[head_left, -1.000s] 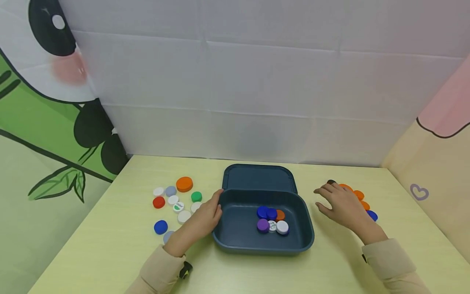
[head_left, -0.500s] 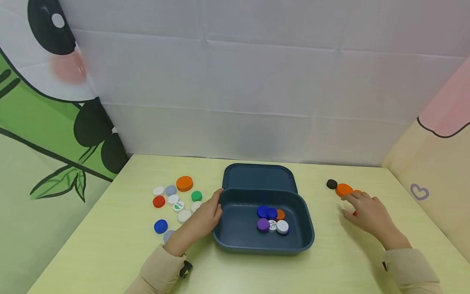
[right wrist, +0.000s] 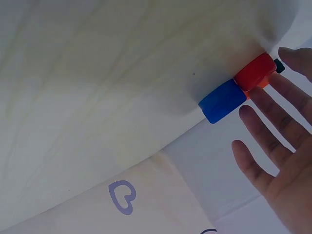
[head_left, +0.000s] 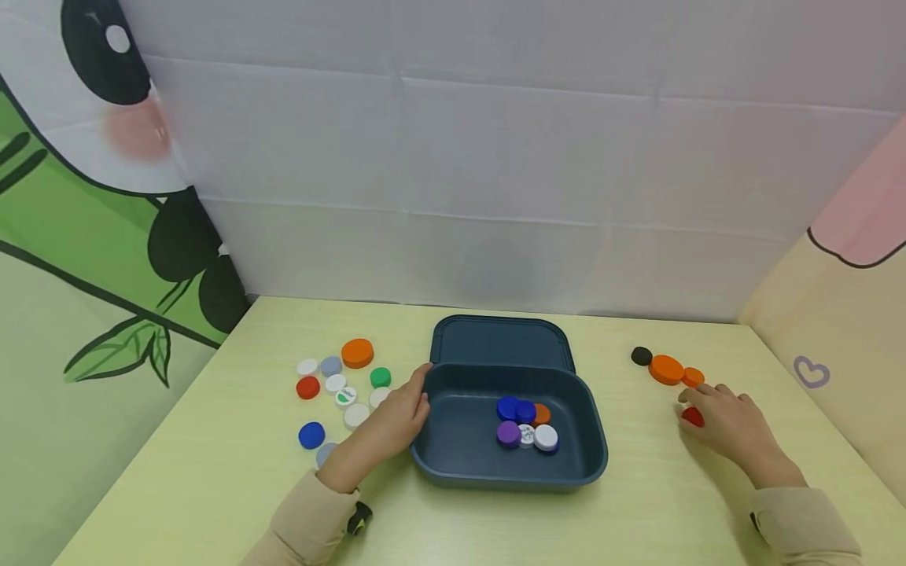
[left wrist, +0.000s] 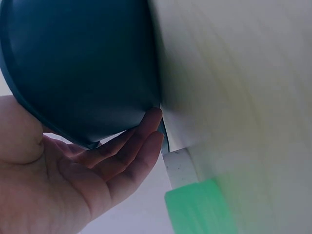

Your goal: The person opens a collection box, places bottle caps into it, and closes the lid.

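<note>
My left hand (head_left: 388,420) grips the left side of a dark blue-grey plastic box (head_left: 453,478), its fingers against the outer wall (left wrist: 83,63) in the left wrist view. Inside the box lie several bottle caps, among them a purple cap (head_left: 508,434) and a white cap (head_left: 546,438). On the right, my right hand (head_left: 736,424) hovers at a red bottle cap (head_left: 693,417), thumb and fingers spread around it. A blue cap (right wrist: 223,101) sits beside the red one in the right wrist view. Whether the fingertips touch the red cap, I cannot tell.
Behind the box lies its lid (head_left: 502,343). To the left are several loose caps, including a large orange cap (head_left: 357,353) and a green cap (head_left: 380,377). A black cap (head_left: 641,356) and an orange cap (head_left: 666,369) lie beyond my right hand.
My right hand has moved right and toward me, away from the black cap, to the red cap, uncovering the orange caps. My left hand has stayed on the box.
</note>
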A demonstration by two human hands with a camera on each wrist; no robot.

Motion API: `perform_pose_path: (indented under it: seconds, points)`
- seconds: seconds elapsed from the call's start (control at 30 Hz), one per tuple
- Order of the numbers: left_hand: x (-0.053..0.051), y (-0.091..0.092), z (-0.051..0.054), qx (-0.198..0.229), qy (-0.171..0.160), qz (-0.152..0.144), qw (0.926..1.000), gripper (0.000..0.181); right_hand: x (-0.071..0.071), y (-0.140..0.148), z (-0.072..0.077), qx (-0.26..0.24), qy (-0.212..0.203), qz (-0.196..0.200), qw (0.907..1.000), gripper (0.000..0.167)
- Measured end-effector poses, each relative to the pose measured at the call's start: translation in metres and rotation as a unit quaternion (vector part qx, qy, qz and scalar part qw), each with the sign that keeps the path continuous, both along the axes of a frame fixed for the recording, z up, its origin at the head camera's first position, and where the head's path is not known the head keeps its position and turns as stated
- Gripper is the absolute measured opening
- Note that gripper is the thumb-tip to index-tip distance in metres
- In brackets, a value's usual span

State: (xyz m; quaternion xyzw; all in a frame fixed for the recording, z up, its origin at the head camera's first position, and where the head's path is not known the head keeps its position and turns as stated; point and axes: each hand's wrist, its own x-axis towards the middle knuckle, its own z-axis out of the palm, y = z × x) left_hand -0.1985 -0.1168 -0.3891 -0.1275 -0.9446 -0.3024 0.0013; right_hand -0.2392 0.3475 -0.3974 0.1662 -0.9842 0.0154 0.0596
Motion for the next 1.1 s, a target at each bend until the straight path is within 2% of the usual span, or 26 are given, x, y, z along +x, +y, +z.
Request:
perform_pose_path:
  seconds: [0.63, 1.1]
  points:
    - [0.0, 0.0, 0.002, 0.004, -0.011, 0.002, 0.9999, 0.047, 0.0, 0.002, 0.001, 0.005, 0.024, 0.013, 0.9996, 0.013]
    - [0.001, 0.0, 0.003, 0.01, -0.025, 0.007, 0.9996, 0.047, 0.005, -0.033, 0.024, 0.006, 0.089, 0.06, 0.9942, 0.027]
